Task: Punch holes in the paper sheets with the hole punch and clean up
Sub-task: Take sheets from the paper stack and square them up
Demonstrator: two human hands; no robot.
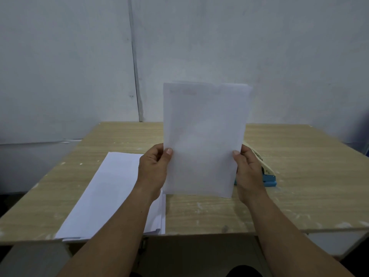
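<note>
I hold a small bundle of white paper sheets [203, 136] upright, its bottom edge resting on the wooden table [299, 176]. My left hand [153, 168] grips the bundle's left edge and my right hand [247, 170] grips its right edge, thumbs on the near face. The sheets' top edges sit slightly uneven. A stack of white paper [111, 194] lies flat on the table to the left, reaching the front edge. The hole punch [267, 172], cream on top with a blue base, sits behind my right hand and is mostly hidden.
A pale grey wall [79, 66] stands right behind the table. The table's front edge runs just above my forearms. White specks and smears dot the tabletop on the right.
</note>
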